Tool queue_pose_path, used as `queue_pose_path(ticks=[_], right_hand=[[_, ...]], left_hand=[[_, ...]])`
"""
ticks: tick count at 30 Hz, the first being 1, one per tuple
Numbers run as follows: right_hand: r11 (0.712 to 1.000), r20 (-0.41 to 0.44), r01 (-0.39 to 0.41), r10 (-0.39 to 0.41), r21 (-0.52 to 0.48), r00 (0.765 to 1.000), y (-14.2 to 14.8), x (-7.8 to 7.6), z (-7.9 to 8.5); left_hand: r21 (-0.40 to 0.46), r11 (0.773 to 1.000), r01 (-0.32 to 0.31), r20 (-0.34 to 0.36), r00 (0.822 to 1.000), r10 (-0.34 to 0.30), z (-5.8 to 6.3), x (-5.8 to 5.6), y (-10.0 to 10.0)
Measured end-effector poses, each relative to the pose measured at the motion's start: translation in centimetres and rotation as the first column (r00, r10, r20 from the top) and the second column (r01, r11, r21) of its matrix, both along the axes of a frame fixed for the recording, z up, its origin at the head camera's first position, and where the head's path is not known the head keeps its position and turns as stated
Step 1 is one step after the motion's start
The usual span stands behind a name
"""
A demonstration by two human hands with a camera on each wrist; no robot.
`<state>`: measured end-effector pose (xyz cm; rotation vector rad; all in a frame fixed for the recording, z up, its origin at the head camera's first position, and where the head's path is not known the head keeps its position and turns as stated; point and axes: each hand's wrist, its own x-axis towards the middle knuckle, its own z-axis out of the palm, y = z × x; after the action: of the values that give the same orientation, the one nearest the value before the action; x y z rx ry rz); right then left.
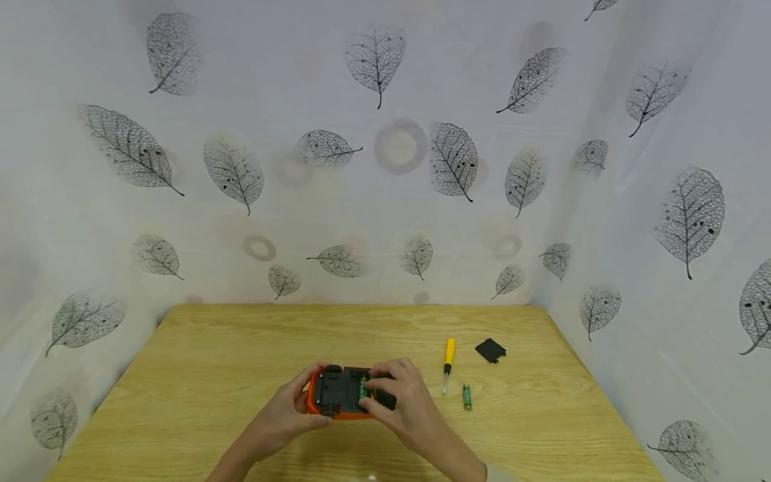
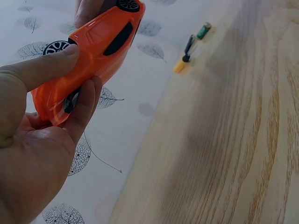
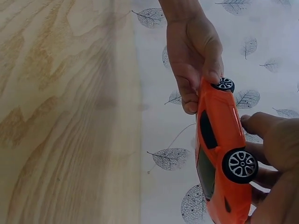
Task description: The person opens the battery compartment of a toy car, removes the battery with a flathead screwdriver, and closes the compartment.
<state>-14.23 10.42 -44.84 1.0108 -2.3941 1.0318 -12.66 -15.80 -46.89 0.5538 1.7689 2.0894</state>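
An orange toy car (image 1: 342, 393) is held upside down above the table, its black underside and battery compartment facing up in the head view. My left hand (image 1: 289, 410) grips one end of it, thumb on one side and fingers on the other, as the left wrist view also shows. Over the compartment, my right hand (image 1: 406, 399) has thumb and fingertips curled at a green battery (image 1: 363, 388), which is partly hidden by them. The right wrist view shows the car's side and wheel (image 3: 240, 165), with the right fingers behind at the underside.
To the right on the wooden table (image 1: 241, 348) lie a yellow-handled screwdriver (image 1: 449, 355), a loose green battery (image 1: 466, 397) and a black cover (image 1: 490, 350). A leaf-patterned curtain (image 1: 337, 207) hangs behind and at both sides.
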Motion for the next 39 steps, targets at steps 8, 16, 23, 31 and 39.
queue_pose_path(ticks=[8,16,23,31,39], right_hand=[[0.999,-0.071,-0.021,0.019,-0.033,0.997,0.0,0.0,-0.3],[0.995,-0.062,-0.099,0.098,0.002,0.993,0.5,-0.3,-0.3],[0.973,0.077,-0.229,0.228,0.010,0.971,1.3,-1.0,0.7],[0.955,0.182,-0.291,0.277,0.058,0.944,1.9,-1.8,1.2],[0.954,0.086,-0.299,0.295,0.038,0.952,1.7,-2.3,0.8]], left_hand=[[-0.027,1.000,-0.016,-0.001,1.000,0.016,0.2,0.1,0.0],[-0.030,0.999,-0.018,0.001,1.000,0.018,0.2,0.1,0.0],[-0.031,0.999,-0.019,0.000,1.000,0.019,0.1,0.0,0.0],[-0.014,1.000,0.009,-0.001,1.000,-0.009,-0.2,0.0,0.0],[-0.011,1.000,0.019,-0.004,1.000,-0.019,-0.2,0.0,0.1]])
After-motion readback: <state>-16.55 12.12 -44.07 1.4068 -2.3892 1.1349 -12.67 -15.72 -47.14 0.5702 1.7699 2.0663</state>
